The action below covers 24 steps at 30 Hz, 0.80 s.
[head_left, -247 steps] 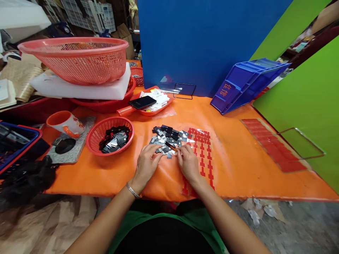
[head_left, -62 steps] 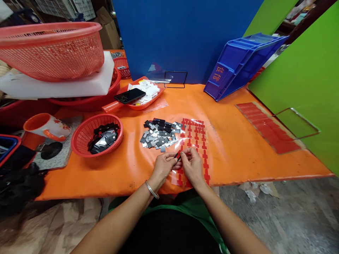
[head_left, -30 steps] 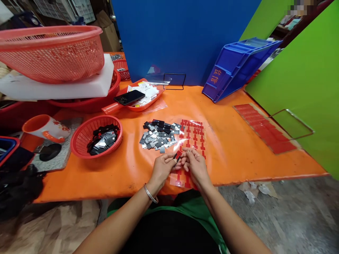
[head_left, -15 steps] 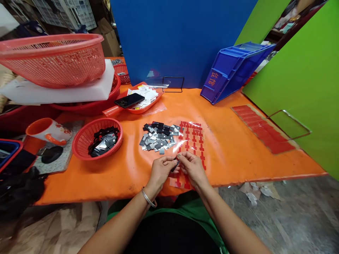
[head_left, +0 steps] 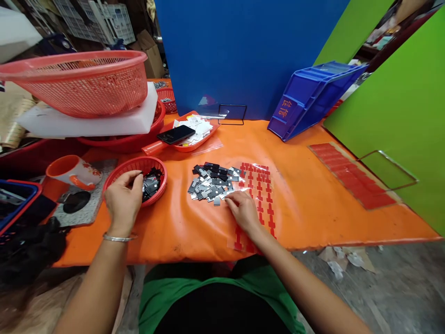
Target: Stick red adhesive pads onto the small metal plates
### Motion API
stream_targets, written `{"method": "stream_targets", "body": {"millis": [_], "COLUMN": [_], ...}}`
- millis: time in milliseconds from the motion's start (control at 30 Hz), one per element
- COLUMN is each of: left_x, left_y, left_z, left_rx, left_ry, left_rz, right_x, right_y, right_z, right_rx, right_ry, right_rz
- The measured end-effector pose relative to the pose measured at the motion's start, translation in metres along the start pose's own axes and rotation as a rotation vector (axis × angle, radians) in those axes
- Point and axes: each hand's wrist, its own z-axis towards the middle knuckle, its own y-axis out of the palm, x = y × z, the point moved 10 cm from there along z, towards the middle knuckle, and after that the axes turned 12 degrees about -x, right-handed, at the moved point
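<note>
Over the near side of the red basket [head_left: 108, 183] is my left hand [head_left: 122, 202], thumb and forefinger closed together. Something dark shows at their tips, too small to make out. Inside the basket lie black and silver flat pieces [head_left: 151, 184]. My right hand [head_left: 245, 212] reaches to the right edge of a pile of small grey and black metal plates [head_left: 212, 182], its fingertips pinched together. Whatever they hold is hidden. Beneath and beside that hand lies a clear sheet with rows of red T-shaped stickers [head_left: 260, 186].
A black phone [head_left: 176, 134] rests on a red scoop [head_left: 155, 147] of white paper slips. Farther left are a mug [head_left: 66, 169] and a large pink basket [head_left: 86, 93] on white foam. A blue bin [head_left: 295, 102] leans at the back, with a red strip sheet [head_left: 351, 174] at right.
My hands have parted. The left has moved from the dark piece they held together over to the basket; the right has shifted slightly to the pile's edge. The view has turned a little left.
</note>
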Motion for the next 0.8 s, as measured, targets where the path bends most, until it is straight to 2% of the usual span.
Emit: {"method": "stream_targets", "body": {"millis": [100,200,300,400,500,567,633,700,733,800], "left_x": [0.003,0.025,0.046,0.056,0.058,0.061,0.065,0.068,0.069,0.073], "left_y": [-0.008,-0.001,0.022,0.062,0.106,0.127,0.142,0.154,0.158,0.162], "left_z": [0.002,-0.015,-0.036,-0.056,-0.074,-0.083,-0.089,-0.095,-0.099,-0.106], "left_rx": [0.029,0.026,-0.063,-0.247,-0.446,-0.521,-0.566,-0.627,-0.658,-0.687], "left_ry": [0.083,0.205,0.244,0.213,0.153,0.153,0.166,0.164,0.165,0.217], "left_rz": [0.143,0.059,-0.087,-0.243,-0.371,-0.425,-0.459,-0.482,-0.482,-0.424], "right_x": [-0.014,-0.027,-0.034,-0.037,-0.045,-0.049,-0.043,-0.030,-0.024,-0.017], "right_y": [0.014,0.028,0.040,0.042,0.029,0.014,0.003,0.003,0.006,0.008], "right_z": [0.013,0.022,0.027,0.028,0.022,0.014,0.006,-0.002,-0.007,-0.018], "right_rx": [-0.016,-0.027,-0.050,-0.036,0.040,0.097,0.117,0.067,0.032,-0.005], "right_ry": [-0.049,-0.073,-0.085,-0.102,-0.165,-0.207,-0.181,-0.093,-0.054,-0.038], "right_rz": [-0.189,-0.375,-0.528,-0.556,-0.413,-0.198,0.084,0.329,0.396,0.386]}}
